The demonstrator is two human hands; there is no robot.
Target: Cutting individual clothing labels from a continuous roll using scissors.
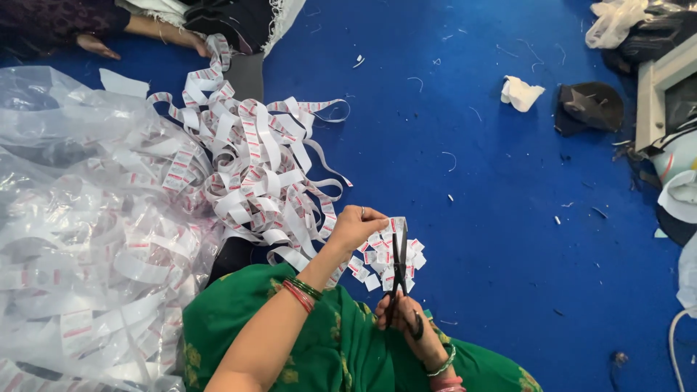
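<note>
My left hand (357, 225) pinches the end of a white label ribbon with red print (396, 224), holding it out over the blue floor. My right hand (406, 327) grips the handles of black scissors (398, 268), whose blades point up at the held ribbon end. Under the scissors lies a small pile of cut label pieces (377, 265). The ribbon runs back to a big tangled heap of label ribbon (250, 170) to my left. Green cloth (239, 312) covers my lap.
A large clear plastic bag (80, 218) full of ribbon fills the left side. Another person's hand (98, 46) rests on the floor at top left. A white cloth scrap (520, 93), a dark scrap (589, 107) and a pile of things lie at right.
</note>
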